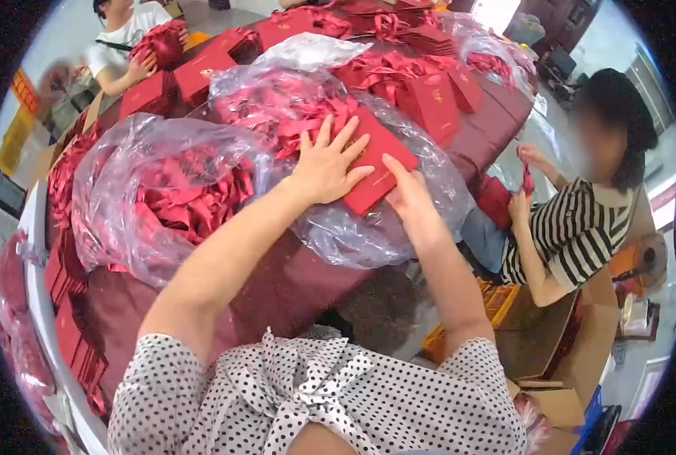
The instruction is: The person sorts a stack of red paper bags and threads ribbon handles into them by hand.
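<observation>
Ribbons (192,205) in bag (104,182), hands (324,168) on packet (382,161)

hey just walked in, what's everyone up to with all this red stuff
The person wearing the camera has a flat red packet in front of them: the left hand lies spread on it, and the right hand is at its right edge. It sits over an open clear plastic bag of red ribboned items. To the right, a person in a striped top handles a small red piece; at far left, another holds a red bundle.
</observation>
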A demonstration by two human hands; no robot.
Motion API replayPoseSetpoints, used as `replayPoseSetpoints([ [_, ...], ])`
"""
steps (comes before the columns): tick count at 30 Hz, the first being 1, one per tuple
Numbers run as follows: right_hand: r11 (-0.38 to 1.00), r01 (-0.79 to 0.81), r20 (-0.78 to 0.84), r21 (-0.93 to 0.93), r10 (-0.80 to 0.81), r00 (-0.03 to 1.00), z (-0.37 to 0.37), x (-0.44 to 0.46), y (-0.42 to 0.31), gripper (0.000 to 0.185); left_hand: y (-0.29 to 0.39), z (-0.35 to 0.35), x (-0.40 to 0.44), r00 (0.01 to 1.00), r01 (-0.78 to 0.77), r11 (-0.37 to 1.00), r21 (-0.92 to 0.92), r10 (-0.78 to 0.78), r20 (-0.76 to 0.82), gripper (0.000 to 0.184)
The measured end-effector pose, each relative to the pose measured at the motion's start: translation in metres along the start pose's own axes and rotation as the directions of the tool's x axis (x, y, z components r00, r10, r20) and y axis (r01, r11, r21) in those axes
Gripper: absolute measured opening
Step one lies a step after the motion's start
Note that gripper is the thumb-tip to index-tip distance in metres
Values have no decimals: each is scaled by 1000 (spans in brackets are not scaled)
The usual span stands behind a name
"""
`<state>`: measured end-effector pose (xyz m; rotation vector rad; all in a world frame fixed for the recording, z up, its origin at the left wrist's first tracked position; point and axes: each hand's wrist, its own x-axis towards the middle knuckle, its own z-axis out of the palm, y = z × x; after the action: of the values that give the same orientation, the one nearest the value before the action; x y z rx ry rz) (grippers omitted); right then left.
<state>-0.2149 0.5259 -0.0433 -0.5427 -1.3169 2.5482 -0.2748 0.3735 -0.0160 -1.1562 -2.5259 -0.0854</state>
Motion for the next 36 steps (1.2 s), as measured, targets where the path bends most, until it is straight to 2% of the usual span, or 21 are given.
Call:
replayPoseSetpoints([
  [6,996,-64,85,-59,69,994,-7,2,-4,43,-10,12,0,995,91,968,-232,-81,52,62],
  [8,997,-62,173,-47,69,982,-8,-3,-7,42,-12,5,5,986,150,954,-261,-123,116,63],
  [10,997,-79,151,9,76,986,5,-34,-28,38,-12,0,6,986,147,959,-244,-124,109,63],
  [11,993,18,163,-115,1,987,-18,-29,-23,45,-10,4,5,989,129,969,-212,-112,92,63],
  [12,886,261,125,-382,-231,965,0,-54,-23,49,-6,-2,6,987,104,974,-202,-76,142,64],
  [13,649,437,153,-623,-447,882,16,-78,-27,53,-4,1,7,994,76,980,-183,-60,89,60],
  [14,17,579,434,-815,-643,631,-3,-68,-11,56,-1,4,8,998,50,985,-164,-44,38,56],
  [15,-171,593,564,-786,-590,577,2,-72,-13,56,-2,5,11,996,30,952,-306,-53,-66,42],
  [16,-349,597,681,-723,-508,527,10,-73,-12,56,-6,-2,13,987,-21,943,-331,-33,-159,31],
  [18,-256,604,648,-755,-439,623,2,-59,10,55,-17,-20,12,921,-71,944,-323,-63,-386,18],
  [19,-198,599,622,-776,-398,674,1,-57,16,54,-29,-25,12,871,-189,909,-373,-21,-491,17],
  [23,-203,624,638,-754,-453,623,7,-60,12,52,-35,-125,-72,958,-151,755,-638,-47,-281,17],
  [25,-205,662,657,-721,-508,557,8,-55,12,48,-29,-152,-120,997,-12,441,-897,-62,-44,18],
  [27,-262,663,680,-701,-524,513,12,-57,9,53,-20,-176,-157,986,156,151,-976,28,162,19],
  [28,-301,661,696,-687,-535,480,13,-55,9,59,-13,-189,-169,981,187,-58,-981,68,183,24],
  [29,-336,660,711,-672,-539,450,15,-55,11,66,-3,-192,-179,984,165,-360,-918,122,130,27],
  [30,-387,640,733,-663,-510,450,25,-63,6,78,3,-197,-184,982,127,-512,-850,188,33,30],
  [32,-475,587,753,-656,-466,464,31,-66,4,84,18,-198,-188,924,15,-718,-696,276,-265,36],
  [33,-533,475,711,-700,-456,536,32,-66,8,93,24,-206,-188,901,23,-776,-631,289,-322,39],
  [35,-575,383,664,-723,-425,615,31,-60,11,97,79,-210,-202,901,-155,-980,-125,-89,-424,35],
  [36,-573,328,589,-751,-358,724,41,-64,7,97,48,-229,-204,897,115,-936,-333,241,-369,34],
])
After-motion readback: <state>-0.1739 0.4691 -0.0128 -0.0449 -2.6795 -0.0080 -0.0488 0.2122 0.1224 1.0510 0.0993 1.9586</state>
